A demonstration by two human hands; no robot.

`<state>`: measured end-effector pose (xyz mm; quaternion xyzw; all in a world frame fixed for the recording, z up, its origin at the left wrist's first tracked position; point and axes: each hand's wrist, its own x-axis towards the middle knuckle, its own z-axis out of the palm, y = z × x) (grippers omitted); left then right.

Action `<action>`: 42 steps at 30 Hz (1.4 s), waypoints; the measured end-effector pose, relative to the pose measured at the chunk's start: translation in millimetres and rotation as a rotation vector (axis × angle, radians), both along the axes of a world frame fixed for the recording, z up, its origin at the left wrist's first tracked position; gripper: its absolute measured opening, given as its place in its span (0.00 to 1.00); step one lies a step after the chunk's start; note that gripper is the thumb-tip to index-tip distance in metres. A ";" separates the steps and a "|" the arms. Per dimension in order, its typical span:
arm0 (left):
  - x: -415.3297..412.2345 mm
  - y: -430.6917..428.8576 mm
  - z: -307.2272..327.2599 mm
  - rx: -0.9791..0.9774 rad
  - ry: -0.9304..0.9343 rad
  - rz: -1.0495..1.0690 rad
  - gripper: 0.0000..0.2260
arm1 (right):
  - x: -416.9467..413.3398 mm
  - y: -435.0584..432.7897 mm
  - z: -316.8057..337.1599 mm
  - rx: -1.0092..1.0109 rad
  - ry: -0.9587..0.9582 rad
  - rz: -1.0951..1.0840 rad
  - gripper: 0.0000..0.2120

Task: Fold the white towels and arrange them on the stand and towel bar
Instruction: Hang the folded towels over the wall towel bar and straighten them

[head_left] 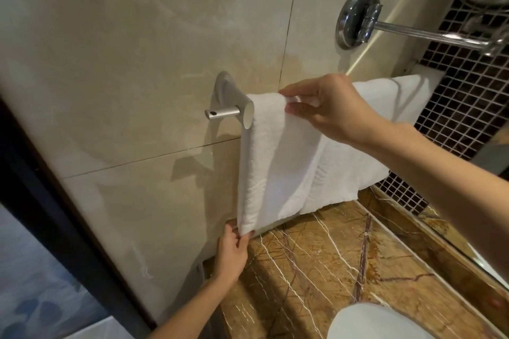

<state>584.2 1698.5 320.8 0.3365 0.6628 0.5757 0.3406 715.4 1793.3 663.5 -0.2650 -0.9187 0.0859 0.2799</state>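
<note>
The white towel point(281, 162) hangs folded over the towel bar point(234, 111), and both hands work it from opposite ends, seemingly to pull the fold taut so it drapes flat and square against the tiled wall point(137, 63). The right hand point(330, 107) makes the upper grip: thumb and fingertips pinch the towel's top edge where it crosses the bar, the other fingers loosely curled. Straight below that grip, the left hand point(232, 249) makes the lower one, nipping the towel's bottom corner between thumb and fingers and holding it down, just above the marble worktop point(330, 256). Beyond the upper grip, away from the bar's bracket, more white cloth lies over the bar; whether it is the same towel or a second one is unclear.
</note>
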 end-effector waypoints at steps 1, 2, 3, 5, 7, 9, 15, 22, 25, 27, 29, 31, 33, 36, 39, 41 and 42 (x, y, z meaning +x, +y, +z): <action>0.6 -0.7 0.8 0.001 -0.001 0.009 0.08 | -0.2 -0.1 -2.1 0.017 0.012 -0.004 0.16; 1.4 -1.7 1.3 0.003 0.002 0.020 0.09 | -0.6 -0.2 -4.0 0.025 0.024 -0.003 0.15; 2.0 -2.7 1.0 0.005 0.008 0.032 0.09 | -1.0 -0.3 -5.4 0.026 0.033 0.000 0.15; 3.0 -4.9 0.9 0.004 0.040 0.061 0.07 | -1.3 -0.1 -6.4 0.032 0.042 0.009 0.15; 2.7 -5.8 0.9 0.013 0.080 0.093 0.05 | -0.8 0.5 -6.1 0.046 0.051 0.015 0.15; 1.4 -6.3 1.7 0.033 0.108 0.117 0.07 | 0.8 0.9 -6.0 0.078 0.045 0.023 0.15; -1.5 -7.5 5.1 0.040 0.105 0.155 0.12 | 5.9 1.7 -9.6 0.131 0.036 0.040 0.15; -0.1 -9.9 12.6 -0.002 0.093 0.167 0.11 | 4.7 1.8 -4.7 0.130 -0.010 0.031 0.16; 1.9 -10.4 14.3 0.000 0.077 0.181 0.09 | 5.8 2.8 -1.4 0.126 -0.051 0.037 0.16; 3.7 -11.1 14.5 -0.003 0.071 0.190 0.07 | 6.8 3.5 -2.7 0.113 -0.065 0.046 0.17; 6.0 -11.5 13.5 -0.002 0.067 0.192 0.09 | 10.9 3.1 -12.6 0.112 -0.009 0.026 0.18; 7.8 -12.5 12.0 -0.004 0.063 0.187 0.10 | 18.2 -0.1 -34.1 0.130 0.178 -0.067 0.19; 10.3 -13.4 10.4 -0.015 0.053 0.177 0.09 | 28.5 -4.2 -66.4 0.126 0.408 -0.210 0.17; 15.0 -14.4 7.1 -0.022 0.050 0.169 0.05 | 45.7 -1.5 -126.5 -0.075 0.515 -0.346 0.14; 18.2 -16.1 8.0 -0.015 0.048 0.173 0.06 | 60.8 10.6 -184.8 -0.403 0.381 -0.360 0.16; 20.1 -17.9 9.2 -0.015 0.049 0.169 0.07 | 66.5 19.3 -215.8 -0.601 0.319 -0.347 0.18; 21.5 -19.1 9.9 -0.013 0.052 0.169 0.06 | 68.0 22.4 -228.6 -0.694 0.303 -0.338 0.20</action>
